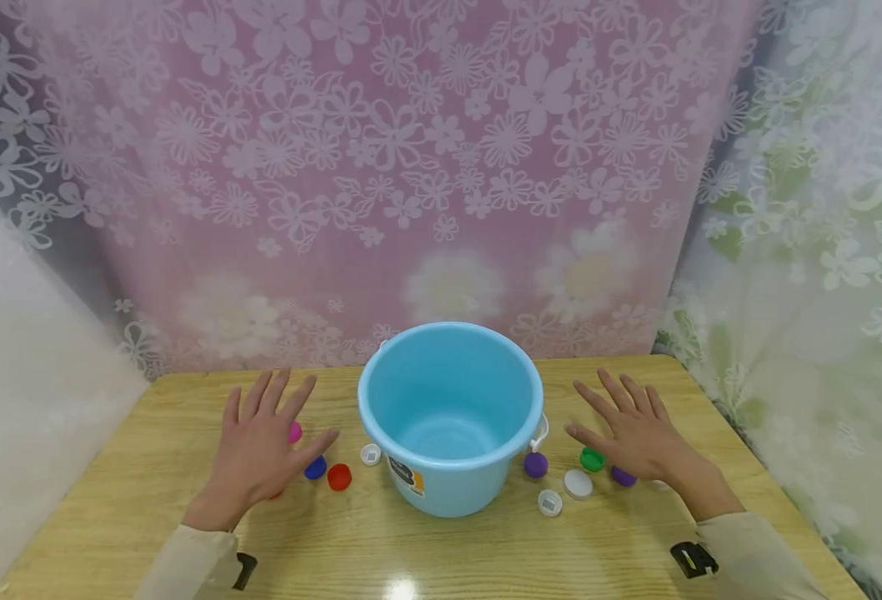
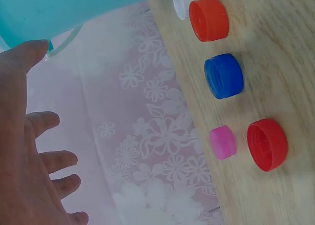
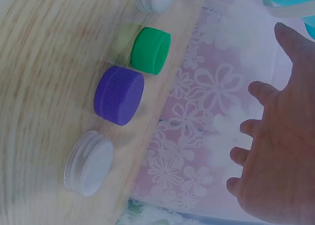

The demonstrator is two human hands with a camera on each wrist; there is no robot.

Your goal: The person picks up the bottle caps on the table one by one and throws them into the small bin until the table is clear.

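A light blue bucket (image 1: 448, 483) stands upright at the middle of the table, its inside bare. To its left my left hand (image 1: 257, 454) hovers, fingers spread, above several bottle caps: a pink cap (image 2: 223, 142), a blue cap (image 2: 224, 76), a red cap (image 2: 267, 144), another red cap (image 1: 339, 477) and a white cap (image 1: 370, 454). On the other side my right hand (image 1: 639, 433), fingers also spread, is over a green cap (image 3: 151, 50), a purple cap (image 3: 119, 95) and a white cap (image 3: 89, 164). Neither hand holds anything.
Between bucket and right hand lie another purple cap (image 1: 535, 465) and two white caps, one larger (image 1: 578, 484) and one smaller (image 1: 549, 502). The wooden table (image 1: 441, 562) ends at a pink floral curtain (image 1: 441, 167). A white bucket handle (image 1: 540, 433) hangs on the right.
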